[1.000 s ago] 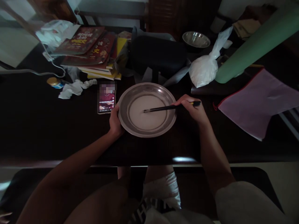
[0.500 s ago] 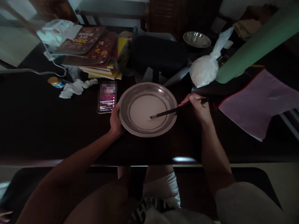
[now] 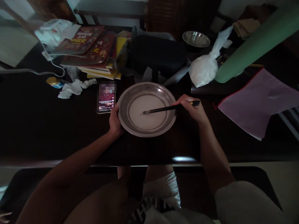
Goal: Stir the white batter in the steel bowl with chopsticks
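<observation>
Holding the rim of a metal pan with the left hand, fingers curled on its left edge. Gripping dark chopsticks in the right hand, clenched around the upper ends, tips dipped in pale liquid at the pan's middle. Resting near the front edge of the dark counter, midway along. Lying just left of the pan, a lit phone; toward the back edge, stacked books and a knotted white bag.

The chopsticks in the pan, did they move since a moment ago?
Yes. The right hand swung the chopsticks leftward, so their tips went from the right part of the white liquid back toward its middle. The left hand stayed on the metal pan rim; the phone stayed put.
</observation>
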`<state>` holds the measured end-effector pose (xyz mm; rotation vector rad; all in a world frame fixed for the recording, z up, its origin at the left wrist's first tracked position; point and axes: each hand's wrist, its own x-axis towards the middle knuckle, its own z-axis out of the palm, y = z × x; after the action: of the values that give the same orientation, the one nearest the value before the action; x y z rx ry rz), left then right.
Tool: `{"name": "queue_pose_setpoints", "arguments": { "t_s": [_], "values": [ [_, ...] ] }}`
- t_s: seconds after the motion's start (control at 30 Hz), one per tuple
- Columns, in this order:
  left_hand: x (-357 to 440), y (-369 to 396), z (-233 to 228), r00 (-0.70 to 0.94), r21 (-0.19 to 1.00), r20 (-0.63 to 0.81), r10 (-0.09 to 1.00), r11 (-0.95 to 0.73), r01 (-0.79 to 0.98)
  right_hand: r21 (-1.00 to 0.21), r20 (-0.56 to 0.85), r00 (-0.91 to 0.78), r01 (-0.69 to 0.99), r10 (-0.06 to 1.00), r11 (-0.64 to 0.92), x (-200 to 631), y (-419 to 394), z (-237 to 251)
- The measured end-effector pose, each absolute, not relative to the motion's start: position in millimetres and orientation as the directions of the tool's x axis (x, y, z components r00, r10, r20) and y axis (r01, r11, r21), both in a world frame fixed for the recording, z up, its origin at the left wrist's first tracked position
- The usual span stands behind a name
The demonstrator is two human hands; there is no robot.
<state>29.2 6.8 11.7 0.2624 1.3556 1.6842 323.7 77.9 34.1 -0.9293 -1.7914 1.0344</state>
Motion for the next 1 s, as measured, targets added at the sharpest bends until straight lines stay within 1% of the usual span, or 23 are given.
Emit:
{"name": "queue_pose_setpoints", "arguments": {
  "t_s": [0.1, 0.13, 0.17, 0.27, 0.33, 0.47, 0.5, 0.67, 0.73, 0.83, 0.9, 1.0],
  "values": [
    [29.8, 6.3, 14.4, -0.54, 0.847, -0.389, 0.747, 0.06, -0.527, -0.917, 0.321, -0.225, 0.168, 0.92, 0.361, 325.3, 77.8, 34.6],
    [29.9, 6.3, 15.1, -0.535, 0.844, -0.395, 0.747, 0.064, -0.532, -0.922, 0.322, -0.206, 0.154, 0.924, 0.356, 325.4, 77.6, 34.4],
    [30.1, 6.3, 15.5, -0.533, 0.842, -0.395, 0.748, 0.063, -0.536, -0.924, 0.319, -0.221, 0.143, 0.921, 0.354, 325.0, 77.5, 34.0],
    [30.1, 7.0, 15.2, -0.525, 0.839, -0.382, 0.76, 0.047, -0.542, -0.921, 0.297, -0.357, 0.137, 0.886, 0.364, 322.4, 78.0, 32.4],
    [30.1, 7.3, 14.5, -0.523, 0.837, -0.378, 0.764, 0.04, -0.547, -0.917, 0.293, -0.372, 0.152, 0.881, 0.37, 321.7, 78.8, 32.1],
    [30.7, 6.8, 15.1, -0.534, 0.829, -0.393, 0.749, 0.036, -0.559, -0.913, 0.323, -0.207, 0.189, 0.923, 0.362, 325.0, 79.6, 32.4],
    [31.0, 6.6, 15.6, -0.538, 0.825, -0.401, 0.742, 0.037, -0.564, -0.914, 0.326, -0.197, 0.183, 0.924, 0.362, 325.7, 79.4, 32.2],
    [31.4, 6.4, 16.9, -0.535, 0.818, -0.409, 0.74, 0.038, -0.573, -0.912, 0.3, -0.365, 0.163, 0.881, 0.377, 323.2, 78.0, 31.3],
    [31.1, 6.7, 16.1, -0.525, 0.82, -0.403, 0.75, 0.041, -0.57, -0.905, 0.307, -0.331, 0.188, 0.892, 0.382, 323.2, 77.8, 32.3],
    [30.1, 6.8, 14.2, -0.51, 0.82, -0.39, 0.767, 0.038, -0.57, -0.915, 0.314, -0.209, 0.194, 0.926, 0.354, 325.4, 77.8, 33.4],
    [29.5, 6.8, 13.0, -0.507, 0.818, -0.381, 0.773, 0.027, -0.575, -0.924, 0.302, -0.234, 0.167, 0.924, 0.344, 326.0, 77.9, 32.9],
    [28.8, 6.9, 11.5, -0.514, 0.818, -0.383, 0.768, 0.024, -0.574, -0.916, 0.299, -0.352, 0.154, 0.887, 0.37, 325.0, 77.9, 32.0]
  ]
}}
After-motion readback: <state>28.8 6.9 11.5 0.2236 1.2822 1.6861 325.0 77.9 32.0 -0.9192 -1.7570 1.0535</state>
